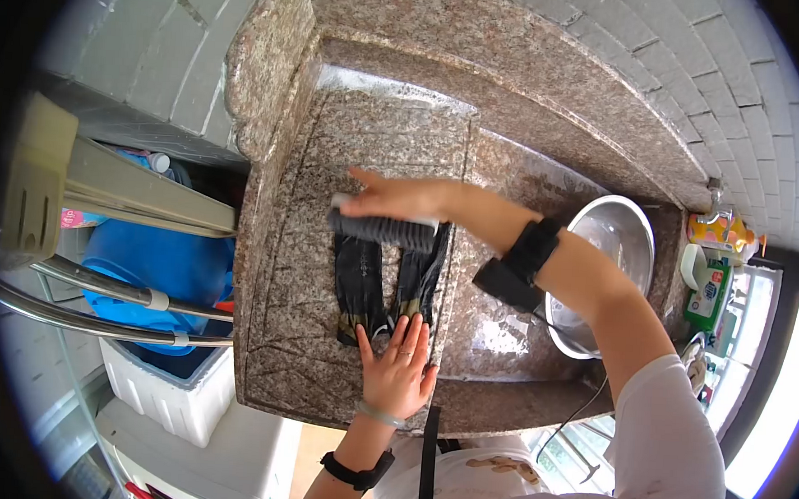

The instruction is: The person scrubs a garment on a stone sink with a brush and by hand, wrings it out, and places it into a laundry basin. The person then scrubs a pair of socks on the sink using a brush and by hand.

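Black wet trousers [358,279] lie on the ribbed stone washboard [291,334], their two legs stretched side by side. My left hand [394,380] is pressed flat on the near end of the cloth, fingers spread. A ring and a bracelet show on that hand and wrist. My right hand [389,197] reaches across from the right and grips a scrubbing brush [384,230] with dark bristles and a pale back. The bristles rest over the far part of the trousers. The brush partly hides the cloth beneath it.
In the stone sink basin to the right stands a metal bowl [611,215]. Beyond it are an orange bottle [721,232] and a green package [709,293]. At left are a blue bucket [155,259], a white container [175,400] and metal rails [99,283].
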`<state>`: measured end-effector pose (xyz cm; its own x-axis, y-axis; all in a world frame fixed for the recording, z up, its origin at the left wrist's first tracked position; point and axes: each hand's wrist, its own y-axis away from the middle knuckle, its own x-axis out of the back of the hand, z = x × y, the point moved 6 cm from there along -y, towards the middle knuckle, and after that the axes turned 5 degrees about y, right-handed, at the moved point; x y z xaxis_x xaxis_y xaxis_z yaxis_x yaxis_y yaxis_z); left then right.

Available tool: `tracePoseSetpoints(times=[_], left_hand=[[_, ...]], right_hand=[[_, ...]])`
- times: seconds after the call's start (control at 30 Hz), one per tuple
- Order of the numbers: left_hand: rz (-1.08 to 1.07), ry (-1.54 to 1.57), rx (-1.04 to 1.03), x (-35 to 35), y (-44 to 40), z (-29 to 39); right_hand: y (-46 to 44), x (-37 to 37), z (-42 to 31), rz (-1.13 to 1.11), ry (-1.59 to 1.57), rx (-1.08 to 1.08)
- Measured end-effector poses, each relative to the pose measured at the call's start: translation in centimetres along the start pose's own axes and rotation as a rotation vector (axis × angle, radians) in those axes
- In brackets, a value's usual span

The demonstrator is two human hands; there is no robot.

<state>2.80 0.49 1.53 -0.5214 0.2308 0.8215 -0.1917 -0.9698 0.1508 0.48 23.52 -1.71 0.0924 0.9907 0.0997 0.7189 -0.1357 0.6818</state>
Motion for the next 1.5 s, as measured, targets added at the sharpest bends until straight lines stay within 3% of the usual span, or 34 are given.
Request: tracePoseSetpoints(times=[0.03, 0.13, 0.2, 0.23, 0.3, 0.37, 0.4, 0.57, 0.63, 0.7, 0.8, 0.9, 1.03, 1.1, 1.23, 1.37, 1.5], left_hand=[[-0.002, 0.000, -0.004, 0.1, 0.1, -0.1], [0.028, -0.010, -0.010, 0.6, -0.3, -0.1], [0.039, -0.016, -0.024, 0.5, -0.5, -0.1], [0.069, 0.053, -0.048, 0.5, -0.7, -0.3], [0.099, 0.129, -0.077, 0.8, -1.3, -0.5], [0.076, 0.138, -0.098, 1.7, -1.9, -0.4], [0.086, 0.135, -0.114, 2.1, -2.1, -0.3], [0.154, 0.287, -0.075, 3.8, -2.4, -1.1], [0.478, 0.368, 0.043, 5.7, -2.3, -3.2], [0.460, 0.337, 0.142, 5.9, -3.0, -4.8], [0.243, 0.099, 0.191, 4.2, -4.1, -6.6], [0.272, 0.031, 0.192, 4.7, -4.4, -6.2], [0.357, 0.182, 0.213, 5.4, -3.5, -6.4], [0.431, 0.510, 0.367, 5.9, -2.5, -6.8], [0.553, 0.699, 0.384, 7.6, -2.2, -4.6], [0.607, 0.695, 0.312, 7.8, -2.5, -3.2], [0.458, 0.591, 0.243, 6.9, -4.1, -1.9]], right_hand=[[-0.9, -0.9, 1.3, 0.042, 0.135, 0.031], [-0.3, -0.4, 2.1, 0.120, 0.084, 0.041], [2.8, 0.9, 1.9, 0.010, -0.620, -0.028], [3.3, 1.7, 2.3, -0.037, -0.739, 0.014], [4.6, 3.0, 3.0, 0.020, -0.497, -0.001], [4.0, 4.3, 5.5, 0.141, 0.291, -0.116], [4.4, 4.0, 5.9, 0.192, 0.452, -0.075], [5.0, 2.9, 6.6, 0.189, 0.386, -0.137], [4.8, 2.7, 6.7, 0.219, 0.332, -0.089], [5.5, 2.7, 6.7, 0.253, 0.328, -0.010], [8.8, 4.0, 4.0, 0.374, 0.315, 0.097], [14.5, 5.1, -1.3, 0.667, 0.382, 0.365], [19.6, 2.3, -5.8, 0.795, 0.643, 0.555], [19.8, 0.4, -5.9, 0.838, 0.696, 0.521], [17.2, -4.2, -2.7, 0.818, 0.733, 0.370], [14.5, -11.1, 2.2, 0.667, 0.621, 0.272], [18.0, -10.0, 7.2, 0.817, 0.327, 0.220]])
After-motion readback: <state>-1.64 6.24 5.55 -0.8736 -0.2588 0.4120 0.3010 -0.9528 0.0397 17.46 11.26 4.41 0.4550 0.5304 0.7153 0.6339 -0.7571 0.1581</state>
